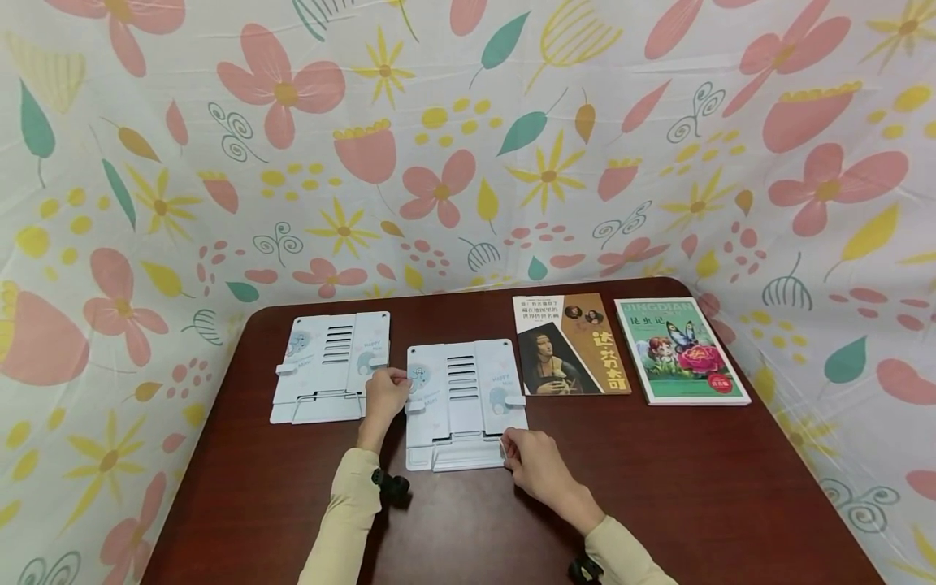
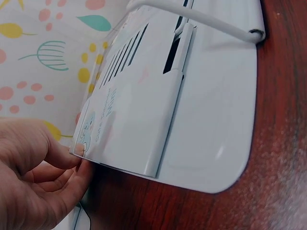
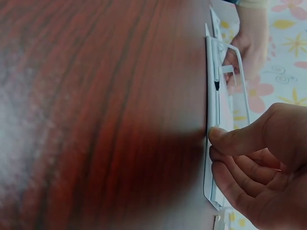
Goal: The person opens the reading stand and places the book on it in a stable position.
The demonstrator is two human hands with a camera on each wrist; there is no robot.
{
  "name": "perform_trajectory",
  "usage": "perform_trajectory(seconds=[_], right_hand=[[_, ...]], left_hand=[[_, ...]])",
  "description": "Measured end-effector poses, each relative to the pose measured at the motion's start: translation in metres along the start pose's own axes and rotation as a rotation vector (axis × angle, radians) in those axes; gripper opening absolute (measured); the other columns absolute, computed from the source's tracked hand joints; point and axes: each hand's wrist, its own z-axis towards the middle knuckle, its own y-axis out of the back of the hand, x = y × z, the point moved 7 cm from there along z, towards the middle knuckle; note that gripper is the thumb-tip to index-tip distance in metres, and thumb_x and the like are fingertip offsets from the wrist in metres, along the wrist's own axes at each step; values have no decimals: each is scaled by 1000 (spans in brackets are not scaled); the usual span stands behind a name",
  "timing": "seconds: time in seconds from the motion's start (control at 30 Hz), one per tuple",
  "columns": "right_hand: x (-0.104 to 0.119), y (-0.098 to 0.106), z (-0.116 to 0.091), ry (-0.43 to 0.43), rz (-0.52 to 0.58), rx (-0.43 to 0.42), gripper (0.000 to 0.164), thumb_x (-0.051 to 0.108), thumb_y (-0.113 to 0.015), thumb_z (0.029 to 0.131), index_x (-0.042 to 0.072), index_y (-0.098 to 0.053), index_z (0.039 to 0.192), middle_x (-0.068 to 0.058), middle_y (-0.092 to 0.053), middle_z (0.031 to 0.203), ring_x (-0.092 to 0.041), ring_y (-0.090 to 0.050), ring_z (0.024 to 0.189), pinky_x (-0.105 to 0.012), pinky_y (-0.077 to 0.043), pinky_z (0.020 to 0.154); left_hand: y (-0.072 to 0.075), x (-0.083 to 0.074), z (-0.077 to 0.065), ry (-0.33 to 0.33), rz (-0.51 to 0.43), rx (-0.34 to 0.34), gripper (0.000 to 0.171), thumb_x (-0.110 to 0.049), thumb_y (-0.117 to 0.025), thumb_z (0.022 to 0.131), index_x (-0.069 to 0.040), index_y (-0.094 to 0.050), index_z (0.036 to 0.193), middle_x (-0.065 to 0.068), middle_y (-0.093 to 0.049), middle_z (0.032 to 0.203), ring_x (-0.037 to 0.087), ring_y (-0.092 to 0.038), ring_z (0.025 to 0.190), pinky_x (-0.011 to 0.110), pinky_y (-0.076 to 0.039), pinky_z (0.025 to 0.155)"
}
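Two white folding book stands lie folded flat on the table, both with slots and pale cartoon prints. The nearer book stand (image 1: 461, 374) is between my hands. My left hand (image 1: 387, 392) pinches its left edge with thumb and fingers; in the left wrist view this edge (image 2: 125, 167) is by the cartoon print, and a white wire bar (image 2: 201, 18) rises above the panel. At its lower right edge, my right hand (image 1: 539, 467) pinches the side between thumb (image 3: 240, 140) and curled fingers. The other book stand (image 1: 332, 337) lies to the left, partly behind my left hand.
On the right lie a brown-and-white book with a portrait (image 1: 570, 345) and a green book with a butterfly (image 1: 682, 349). The dark red wooden table (image 1: 468, 528) meets a flowered cloth (image 1: 453, 122) at its back and sides.
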Motion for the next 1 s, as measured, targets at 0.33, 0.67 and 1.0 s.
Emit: perform_trajectory(seconds=[0.33, 0.67, 1.0], right_hand=[[-8, 1, 7, -2, 132, 70, 25, -7, -79, 76, 9, -61, 81, 4, -60, 70, -2, -53, 64, -19, -46, 58], [-72, 23, 55, -304, 296, -78, 32, 9, -69, 93, -9, -63, 119, -22, -70, 106, -32, -70, 97, -45, -59, 85], [-87, 11, 83, -452, 241, -44, 23, 10, -62, 94, -6, -72, 107, -20, -73, 97, -31, -69, 87, -41, -57, 72]], left_hand=[[-1, 1, -1, 10, -19, -7, 18, -10, -68, 94, 0, -76, 105, 13, -73, 92, 23, -67, 79, 31, -53, 66], [-4, 8, -3, 6, -35, -5, 16, -11, -69, 93, -1, -76, 104, 12, -74, 93, 23, -69, 84, 34, -55, 70], [0, 4, 1, -62, -57, -6, 18, -9, -67, 94, -1, -75, 107, 11, -73, 94, 24, -69, 89, 36, -56, 76]])
